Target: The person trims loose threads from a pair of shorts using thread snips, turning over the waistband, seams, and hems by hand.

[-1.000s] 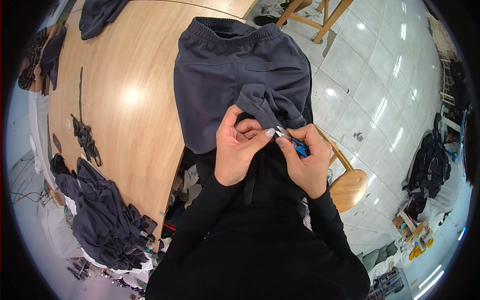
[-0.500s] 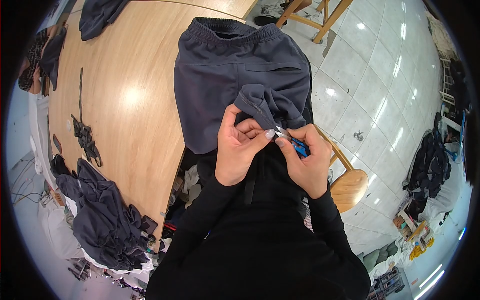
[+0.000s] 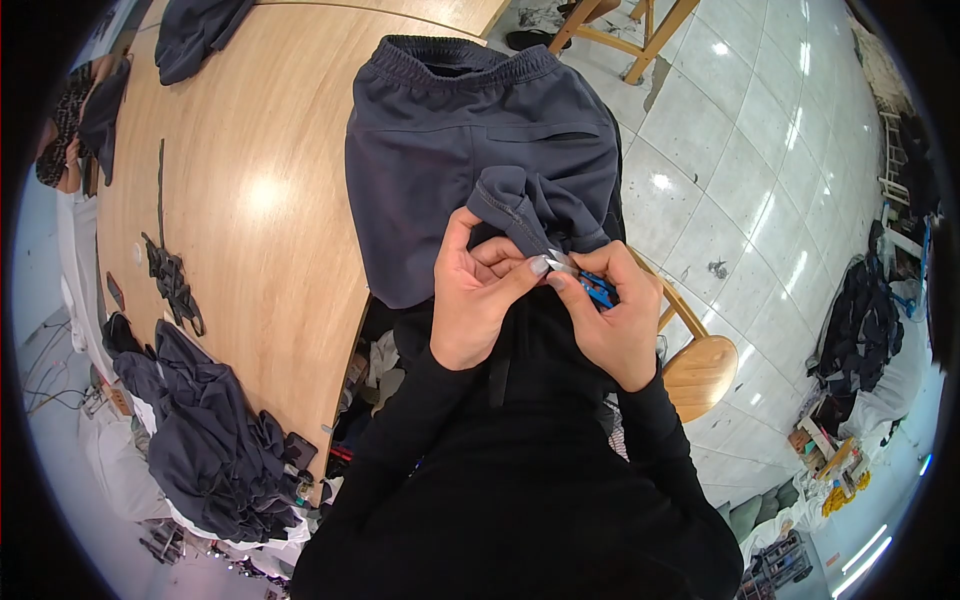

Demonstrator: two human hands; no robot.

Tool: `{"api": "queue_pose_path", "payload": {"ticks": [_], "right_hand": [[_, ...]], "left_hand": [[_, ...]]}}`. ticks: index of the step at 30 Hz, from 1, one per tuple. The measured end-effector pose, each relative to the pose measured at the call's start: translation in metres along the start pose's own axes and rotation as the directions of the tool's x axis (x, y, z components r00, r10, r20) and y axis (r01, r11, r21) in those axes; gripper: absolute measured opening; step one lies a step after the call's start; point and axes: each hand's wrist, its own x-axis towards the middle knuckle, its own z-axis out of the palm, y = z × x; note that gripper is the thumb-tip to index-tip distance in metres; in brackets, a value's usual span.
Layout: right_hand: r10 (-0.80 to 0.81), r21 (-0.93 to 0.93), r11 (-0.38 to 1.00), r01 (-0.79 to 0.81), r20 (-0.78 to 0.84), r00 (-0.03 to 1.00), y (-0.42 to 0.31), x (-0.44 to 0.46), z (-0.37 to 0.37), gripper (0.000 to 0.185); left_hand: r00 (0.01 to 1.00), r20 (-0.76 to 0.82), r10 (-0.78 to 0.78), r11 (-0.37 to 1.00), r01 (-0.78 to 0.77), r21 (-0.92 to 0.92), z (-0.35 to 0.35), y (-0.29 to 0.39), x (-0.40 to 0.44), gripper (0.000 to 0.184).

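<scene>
Dark grey shorts point(image 3: 415, 190) with an elastic waistband lie partly on the table and partly over its right edge, one leg hem folded up toward me. My left hand point(image 3: 478, 295) pinches that hem between thumb and fingers. In my right hand point(image 3: 618, 310) is a pair of small thread snips point(image 3: 598, 290) with blue handles and silver blades. The blade tips meet the hem right beside my left thumb. Whether the blades are parted there is too small to tell.
On the wooden table point(image 3: 240, 130) lie a heap of dark garments point(image 3: 215, 440), black cords point(image 3: 172, 280) and a phone point(image 3: 299, 450). A round wooden stool point(image 3: 700, 375) stands to my right on the tiled floor. Another person point(image 3: 65, 150) sits at the far left.
The blades have shifted very slightly at the hem. Both hands keep nearly the same place and grip, and the shorts lie as before.
</scene>
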Motion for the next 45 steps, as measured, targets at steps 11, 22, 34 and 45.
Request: {"api": "queue_pose_path", "payload": {"ticks": [11,22,34,45], "right_hand": [[0.046,0.065,0.997,-0.046,0.011,0.999,0.0039,0.0015,0.0007,0.025],[0.065,0.073,0.995,-0.066,0.011,0.998,0.006,0.0002,0.0018,0.023],[0.083,0.058,0.995,-0.084,0.021,0.996,0.0039,0.0002,-0.0012,0.022],[0.033,0.026,0.999,-0.033,0.01,0.999,0.0011,0.0016,0.0005,0.026]], "left_hand": [[1.0,0.01,0.01,1.0,-0.01,0.019,0.0017,0.0016,0.0013,0.061],[1.0,0.014,0.018,1.0,-0.018,0.019,-0.0005,-0.0006,0.0006,0.06],[1.0,-0.007,0.0,1.0,0.0,-0.016,0.0014,0.0043,0.0002,0.049],[1.0,-0.007,0.007,0.999,-0.007,-0.045,-0.0007,0.0004,-0.001,0.05]]}}
